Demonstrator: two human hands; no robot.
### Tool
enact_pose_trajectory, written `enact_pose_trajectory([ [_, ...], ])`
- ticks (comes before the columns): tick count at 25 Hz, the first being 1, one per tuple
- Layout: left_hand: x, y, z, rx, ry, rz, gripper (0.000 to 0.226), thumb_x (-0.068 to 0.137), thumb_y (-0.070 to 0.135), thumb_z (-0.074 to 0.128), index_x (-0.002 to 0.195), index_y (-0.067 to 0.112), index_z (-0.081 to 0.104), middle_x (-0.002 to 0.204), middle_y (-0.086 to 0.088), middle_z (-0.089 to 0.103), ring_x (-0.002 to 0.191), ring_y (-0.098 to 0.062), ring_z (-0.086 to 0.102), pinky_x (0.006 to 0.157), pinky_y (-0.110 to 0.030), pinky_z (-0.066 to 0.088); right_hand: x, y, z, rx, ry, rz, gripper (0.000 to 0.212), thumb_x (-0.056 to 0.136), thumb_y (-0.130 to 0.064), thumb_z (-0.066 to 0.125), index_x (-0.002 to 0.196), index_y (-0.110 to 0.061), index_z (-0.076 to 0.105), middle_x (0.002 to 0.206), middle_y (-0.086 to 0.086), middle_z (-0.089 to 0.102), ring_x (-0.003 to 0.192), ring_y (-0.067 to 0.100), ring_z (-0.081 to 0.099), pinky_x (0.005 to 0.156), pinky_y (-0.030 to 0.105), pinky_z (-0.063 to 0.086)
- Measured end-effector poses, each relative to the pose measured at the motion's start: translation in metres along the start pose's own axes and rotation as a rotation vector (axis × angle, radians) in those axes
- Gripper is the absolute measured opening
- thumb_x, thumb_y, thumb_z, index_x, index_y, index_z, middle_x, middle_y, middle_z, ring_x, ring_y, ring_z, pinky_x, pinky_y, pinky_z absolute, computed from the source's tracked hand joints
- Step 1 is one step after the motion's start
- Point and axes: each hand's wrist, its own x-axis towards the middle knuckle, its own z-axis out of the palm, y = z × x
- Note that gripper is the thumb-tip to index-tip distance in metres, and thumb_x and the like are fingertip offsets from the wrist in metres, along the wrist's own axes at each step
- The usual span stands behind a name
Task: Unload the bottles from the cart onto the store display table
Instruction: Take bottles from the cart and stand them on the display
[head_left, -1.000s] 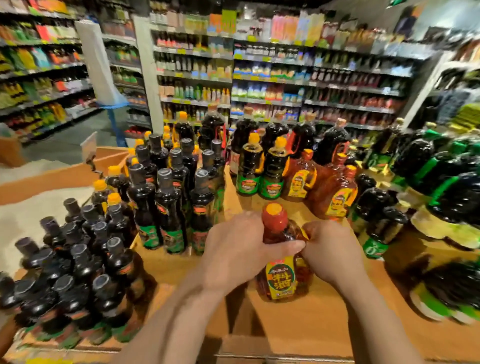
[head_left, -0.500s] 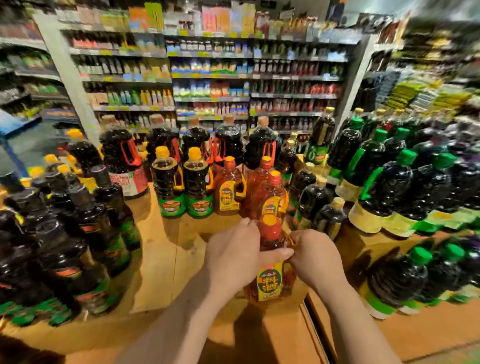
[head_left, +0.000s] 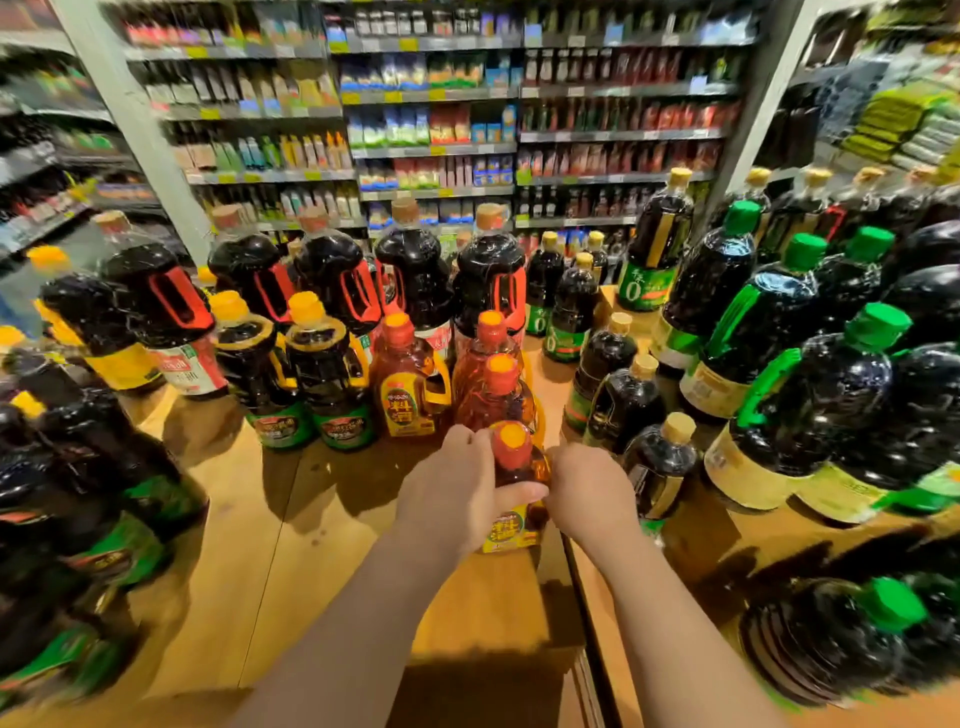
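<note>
Head view: your left hand (head_left: 457, 493) and right hand (head_left: 587, 493) both grip the amber bottle (head_left: 517, 467), upright between them on the worktop (head_left: 322, 545), just behind more amber bottles (head_left: 410, 379).

4 amber btls (head_left: 511, 467), 2 hands (head_left: 457, 488)

One head-worn wide-angle view looks forward and down, close over the bench (head_left: 311, 545), facing store shelves (head_left: 431, 150) farther behind.
</note>
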Motion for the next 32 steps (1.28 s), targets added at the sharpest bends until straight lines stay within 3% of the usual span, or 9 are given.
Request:
enact_pose_trajectory([
  [3, 0.013, 0.002, 0.004, -0.056, -0.034, -0.061, 0.076, 0.076, 0.076, 0.054, 0.129, 0.022, 0.045, 0.121, 0.001, 0.047, 0.107, -0.024, 0.057, 0.090, -0.040, 0.053, 0.017, 0.007, 0.006, 0.011, -0.030, -0.013, 0.006, 0.084, -0.020, 0.053, 0.079, -0.019, 0.056, 0.078, 0.004, 0.062, 0.077, 0.028, 0.063, 0.062, 0.035, 0.052],
  [9, 0.018, 0.005, 0.009, -0.102, -0.038, -0.130, 0.084, 0.074, 0.075, 0.056, 0.138, 0.022, 0.039, 0.131, 0.004, 0.041, 0.118, -0.019, 0.052, 0.097, -0.035, 0.050, 0.032, 0.014, 0.006, -0.095, -0.077, -0.070, 0.006, 0.084, -0.020, 0.052, 0.088, -0.019, 0.057, 0.077, 0.001, 0.056, 0.075, 0.025, 0.060, 0.056, 0.030, 0.043],
  [15, 0.001, -0.004, 0.003, -0.218, 0.068, -0.106, 0.088, 0.078, 0.068, 0.062, 0.148, 0.026, 0.030, 0.138, 0.004, 0.038, 0.126, -0.015, 0.046, 0.099, -0.031, 0.046, 0.018, 0.012, -0.003, -0.048, -0.063, 0.020, 0.012, 0.086, -0.029, 0.055, 0.086, -0.019, 0.061, 0.081, 0.000, 0.061, 0.079, 0.024, 0.061, 0.058, 0.031, 0.050],
  [19, -0.037, -0.020, -0.013, -0.161, 0.211, -0.097, 0.068, 0.084, 0.064, 0.059, 0.140, 0.028, 0.045, 0.133, 0.008, 0.043, 0.118, -0.011, 0.050, 0.093, -0.029, 0.050, -0.012, 0.007, -0.035, -0.161, -0.089, 0.026, 0.029, 0.085, -0.048, 0.059, 0.087, -0.020, 0.063, 0.078, -0.002, 0.061, 0.074, 0.020, 0.061, 0.063, 0.032, 0.054],
  [24, -0.120, -0.045, -0.046, -0.010, 0.438, -0.138, 0.037, 0.091, 0.057, 0.053, 0.119, 0.034, 0.060, 0.112, 0.014, 0.052, 0.087, -0.007, 0.058, 0.070, -0.028, 0.054, -0.064, -0.074, -0.056, -0.088, -0.076, -0.312, 0.027, 0.086, -0.049, 0.055, 0.075, -0.025, 0.062, 0.074, -0.005, 0.061, 0.074, 0.020, 0.060, 0.063, 0.032, 0.053],
  [28, -0.221, -0.091, -0.068, 0.055, 0.583, -0.322, 0.032, 0.092, 0.053, 0.055, 0.116, 0.033, 0.063, 0.112, 0.013, 0.056, 0.092, -0.009, 0.060, 0.074, -0.032, 0.054, -0.127, -0.165, -0.053, 0.012, -0.037, -0.590, 0.025, 0.091, -0.048, 0.049, 0.092, -0.030, 0.067, 0.086, -0.006, 0.068, 0.084, 0.020, 0.061, 0.063, 0.030, 0.047],
  [32, -0.339, -0.124, -0.080, 0.057, 0.658, -0.569, 0.030, 0.091, 0.052, 0.057, 0.113, 0.033, 0.066, 0.111, 0.012, 0.058, 0.098, -0.012, 0.061, 0.079, -0.032, 0.052, -0.205, -0.242, -0.031, 0.088, -0.076, -0.828, 0.026, 0.093, -0.047, 0.048, 0.094, -0.032, 0.068, 0.087, -0.007, 0.067, 0.084, 0.017, 0.059, 0.063, 0.030, 0.043],
])
